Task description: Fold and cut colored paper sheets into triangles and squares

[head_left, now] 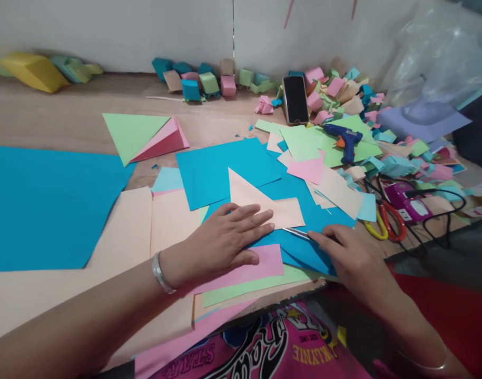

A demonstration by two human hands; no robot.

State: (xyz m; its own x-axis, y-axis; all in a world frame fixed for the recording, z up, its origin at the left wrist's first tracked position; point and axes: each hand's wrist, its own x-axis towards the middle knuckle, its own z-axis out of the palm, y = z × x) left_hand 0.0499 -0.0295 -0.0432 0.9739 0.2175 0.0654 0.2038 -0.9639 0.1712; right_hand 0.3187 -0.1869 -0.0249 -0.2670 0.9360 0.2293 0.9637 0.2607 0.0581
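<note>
My left hand (225,237) lies flat with fingers stretched out, pressing on a peach folded paper (260,202) and the blue paper (304,247) under it. My right hand (345,252) is closed around a thin metal blade (296,233), whose tip runs along the edge of the peach paper on the blue sheet. Pink (260,266) and green (264,281) sheets lie beneath, near the table's front edge. A silver bangle sits on my left wrist.
A large blue sheet (43,205) covers the left. Folded green and pink triangles (146,137) lie behind. A phone (295,99), blue glue gun (345,139), yellow-red scissors (385,221), a purple device with black cable (409,202) and paper scraps and cubes crowd the right and back.
</note>
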